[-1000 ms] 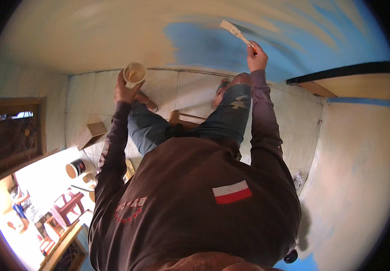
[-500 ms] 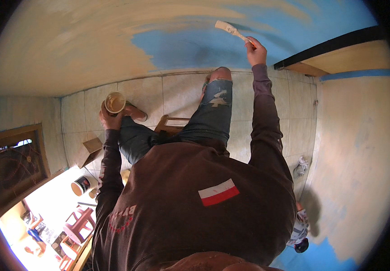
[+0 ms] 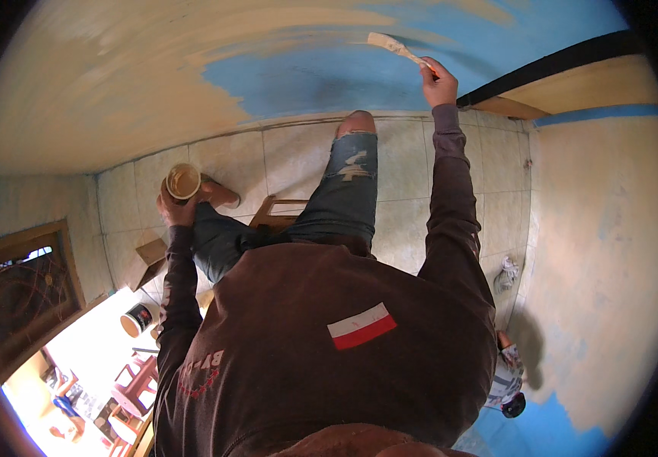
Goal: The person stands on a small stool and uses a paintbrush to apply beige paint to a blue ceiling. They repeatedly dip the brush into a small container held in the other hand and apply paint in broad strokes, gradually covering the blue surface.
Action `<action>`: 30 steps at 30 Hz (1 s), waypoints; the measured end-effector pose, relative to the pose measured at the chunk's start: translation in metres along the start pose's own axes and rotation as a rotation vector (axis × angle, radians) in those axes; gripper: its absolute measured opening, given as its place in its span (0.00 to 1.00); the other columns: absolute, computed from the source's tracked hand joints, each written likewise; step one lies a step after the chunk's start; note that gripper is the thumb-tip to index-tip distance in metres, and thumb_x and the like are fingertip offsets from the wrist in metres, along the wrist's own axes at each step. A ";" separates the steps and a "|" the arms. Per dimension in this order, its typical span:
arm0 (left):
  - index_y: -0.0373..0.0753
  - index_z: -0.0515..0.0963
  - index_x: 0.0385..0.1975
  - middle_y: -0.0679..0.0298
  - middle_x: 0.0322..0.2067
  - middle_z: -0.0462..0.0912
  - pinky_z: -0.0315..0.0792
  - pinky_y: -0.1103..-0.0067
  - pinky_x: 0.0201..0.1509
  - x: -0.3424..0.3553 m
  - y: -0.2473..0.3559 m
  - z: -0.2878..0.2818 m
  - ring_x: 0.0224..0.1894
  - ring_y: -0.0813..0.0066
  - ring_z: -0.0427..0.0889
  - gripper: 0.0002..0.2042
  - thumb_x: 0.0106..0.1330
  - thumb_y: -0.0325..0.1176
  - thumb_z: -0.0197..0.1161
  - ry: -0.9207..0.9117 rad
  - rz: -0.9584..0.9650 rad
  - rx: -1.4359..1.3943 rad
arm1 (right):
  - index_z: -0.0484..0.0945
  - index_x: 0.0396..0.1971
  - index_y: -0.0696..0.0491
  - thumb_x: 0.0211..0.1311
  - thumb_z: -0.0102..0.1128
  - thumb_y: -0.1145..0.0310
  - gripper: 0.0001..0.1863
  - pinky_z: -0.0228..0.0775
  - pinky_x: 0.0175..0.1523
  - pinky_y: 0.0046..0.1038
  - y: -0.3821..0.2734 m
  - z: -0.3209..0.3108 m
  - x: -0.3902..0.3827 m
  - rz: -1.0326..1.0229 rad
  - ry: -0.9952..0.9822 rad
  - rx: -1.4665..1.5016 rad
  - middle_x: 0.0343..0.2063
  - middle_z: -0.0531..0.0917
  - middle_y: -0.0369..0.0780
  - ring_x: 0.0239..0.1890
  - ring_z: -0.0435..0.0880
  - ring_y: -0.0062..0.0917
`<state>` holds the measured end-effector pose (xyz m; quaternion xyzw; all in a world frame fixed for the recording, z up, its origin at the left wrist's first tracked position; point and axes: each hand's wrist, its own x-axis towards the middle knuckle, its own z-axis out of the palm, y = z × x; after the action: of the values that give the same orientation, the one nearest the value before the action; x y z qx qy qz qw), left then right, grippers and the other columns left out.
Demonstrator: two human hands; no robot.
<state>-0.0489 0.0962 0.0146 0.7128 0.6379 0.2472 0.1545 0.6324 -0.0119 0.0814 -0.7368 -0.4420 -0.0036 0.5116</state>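
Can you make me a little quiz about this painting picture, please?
1. True or false: the right hand holds a brush against the wall.
2. What does the left hand hold? A) a hammer B) a cup of paint C) a book
3. Fill in: the bare patch of wall by the brush is ____ in colour.

Key: 1 true; 2 B; 3 blue.

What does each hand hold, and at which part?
Right hand holds a paintbrush by its handle end. Left hand grips a small paint cup around its side.
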 end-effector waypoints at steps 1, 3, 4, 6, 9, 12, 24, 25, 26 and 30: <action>0.46 0.63 0.68 0.47 0.56 0.74 0.71 0.57 0.59 0.000 0.002 0.000 0.59 0.48 0.75 0.49 0.43 0.49 0.81 0.008 0.009 -0.007 | 0.85 0.45 0.52 0.63 0.67 0.66 0.12 0.76 0.38 0.25 0.003 -0.005 0.000 -0.006 0.004 -0.010 0.29 0.87 0.42 0.30 0.85 0.20; 0.46 0.64 0.68 0.47 0.52 0.75 0.71 0.59 0.59 -0.001 0.007 0.000 0.57 0.47 0.74 0.48 0.42 0.43 0.81 0.024 0.029 -0.024 | 0.85 0.45 0.51 0.63 0.67 0.66 0.12 0.76 0.38 0.25 0.012 -0.016 0.001 -0.003 0.034 -0.023 0.29 0.87 0.42 0.30 0.85 0.20; 0.46 0.64 0.68 0.47 0.53 0.74 0.70 0.59 0.59 -0.001 0.006 0.001 0.57 0.47 0.74 0.48 0.42 0.43 0.81 0.017 0.040 -0.014 | 0.85 0.45 0.51 0.63 0.67 0.66 0.12 0.76 0.38 0.25 0.016 -0.021 0.001 -0.002 0.049 -0.030 0.29 0.87 0.42 0.30 0.85 0.20; 0.46 0.64 0.68 0.47 0.53 0.74 0.70 0.59 0.60 0.001 0.000 0.001 0.58 0.46 0.73 0.48 0.42 0.43 0.81 0.001 0.061 0.007 | 0.85 0.45 0.51 0.63 0.67 0.66 0.12 0.77 0.38 0.25 0.016 -0.031 -0.001 0.028 0.085 -0.063 0.29 0.87 0.41 0.30 0.85 0.20; 0.46 0.64 0.68 0.47 0.54 0.74 0.69 0.58 0.61 0.003 -0.003 0.002 0.58 0.46 0.73 0.49 0.41 0.44 0.81 -0.013 0.052 -0.044 | 0.86 0.44 0.51 0.63 0.67 0.65 0.11 0.77 0.39 0.26 0.022 -0.046 -0.002 0.067 0.140 -0.114 0.29 0.87 0.41 0.30 0.85 0.21; 0.46 0.64 0.68 0.48 0.54 0.75 0.69 0.57 0.60 0.006 -0.016 0.012 0.58 0.46 0.73 0.49 0.41 0.44 0.81 -0.003 0.081 -0.097 | 0.86 0.43 0.51 0.63 0.67 0.65 0.11 0.77 0.39 0.26 0.040 -0.063 -0.003 0.079 0.203 -0.120 0.28 0.87 0.41 0.30 0.85 0.21; 0.50 0.62 0.70 0.47 0.53 0.75 0.69 0.56 0.60 0.006 -0.025 0.014 0.58 0.45 0.73 0.48 0.44 0.41 0.80 -0.017 0.086 -0.019 | 0.84 0.45 0.53 0.66 0.64 0.65 0.12 0.77 0.40 0.27 0.079 -0.110 -0.001 0.099 0.245 -0.156 0.30 0.87 0.40 0.32 0.85 0.22; 0.50 0.62 0.70 0.46 0.53 0.75 0.69 0.56 0.60 0.007 -0.027 0.015 0.58 0.45 0.73 0.48 0.44 0.41 0.80 -0.019 0.079 -0.014 | 0.84 0.46 0.53 0.66 0.64 0.65 0.12 0.77 0.40 0.28 0.083 -0.113 -0.002 0.101 0.244 -0.159 0.30 0.87 0.39 0.33 0.85 0.23; 0.51 0.62 0.70 0.46 0.54 0.75 0.69 0.56 0.60 0.007 -0.025 0.015 0.58 0.45 0.73 0.48 0.44 0.41 0.80 -0.021 0.071 -0.009 | 0.84 0.46 0.53 0.66 0.63 0.65 0.12 0.77 0.40 0.28 0.084 -0.115 -0.002 0.094 0.257 -0.178 0.30 0.86 0.39 0.32 0.85 0.23; 0.52 0.62 0.69 0.46 0.53 0.75 0.69 0.56 0.60 0.007 -0.020 0.013 0.58 0.44 0.73 0.48 0.44 0.42 0.80 -0.008 0.078 -0.007 | 0.83 0.47 0.54 0.68 0.62 0.66 0.12 0.75 0.40 0.25 0.086 -0.124 -0.010 0.100 0.266 -0.209 0.29 0.86 0.36 0.32 0.84 0.20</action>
<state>-0.0574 0.1069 -0.0059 0.7376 0.6080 0.2527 0.1497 0.7378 -0.1197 0.0711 -0.8000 -0.3304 -0.1217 0.4858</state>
